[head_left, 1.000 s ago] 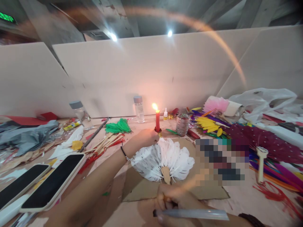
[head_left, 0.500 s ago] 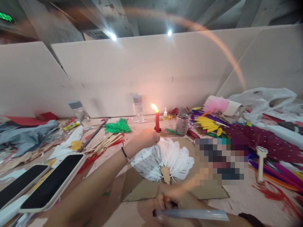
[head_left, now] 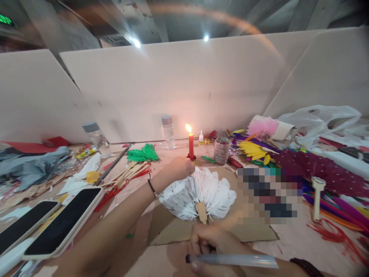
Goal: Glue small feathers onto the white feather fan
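Note:
A white feather fan (head_left: 217, 192) with dark streaks and a short wooden handle piece (head_left: 201, 212) lies on a sheet of brown cardboard (head_left: 170, 232). My left hand (head_left: 182, 167) reaches over its top edge, fingers closed in a pinch beside the foot of a lit red candle (head_left: 191, 147). What the fingertips pinch is hidden. Below the handle piece, my right hand (head_left: 211, 240) is closed around a translucent, pen-like tube (head_left: 242, 261) with a dark tip pointing left.
Two phones (head_left: 65, 223) lie at the left, near wooden sticks with red tassels (head_left: 127, 177). Green feathers (head_left: 143, 153), a clear bottle (head_left: 168, 132), a small dropper bottle (head_left: 201, 139) and a wire-filled jar (head_left: 221, 151) stand behind. Coloured feathers and a maroon dotted fan (head_left: 325, 169) crowd the right.
The candle flame leans left less and stands more upright. Both hands, the fan and the tube keep the same places; the view has shifted very slightly.

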Available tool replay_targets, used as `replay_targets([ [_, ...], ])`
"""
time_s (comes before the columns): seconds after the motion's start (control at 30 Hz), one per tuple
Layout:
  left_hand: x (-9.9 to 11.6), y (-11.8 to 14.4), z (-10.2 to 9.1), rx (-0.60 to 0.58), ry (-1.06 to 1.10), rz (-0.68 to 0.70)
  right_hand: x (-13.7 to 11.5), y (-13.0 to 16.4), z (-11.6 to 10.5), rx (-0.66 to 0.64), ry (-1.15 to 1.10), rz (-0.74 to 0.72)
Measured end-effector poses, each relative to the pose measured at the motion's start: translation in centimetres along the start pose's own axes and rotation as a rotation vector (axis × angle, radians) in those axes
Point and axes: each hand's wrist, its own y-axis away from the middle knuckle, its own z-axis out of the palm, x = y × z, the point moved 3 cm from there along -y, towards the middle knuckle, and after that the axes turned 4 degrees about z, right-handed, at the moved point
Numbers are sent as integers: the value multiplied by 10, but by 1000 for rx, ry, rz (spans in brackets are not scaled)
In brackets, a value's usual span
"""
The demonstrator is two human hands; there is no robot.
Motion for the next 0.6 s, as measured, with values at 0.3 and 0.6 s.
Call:
replay_targets([
  [0.3,0,0,1,13,6,9,-2,0,-1,-6,-29,-45],
  [0.6,0,0,2,30,3,17,0,0,-1,-21,-36,-39],
])
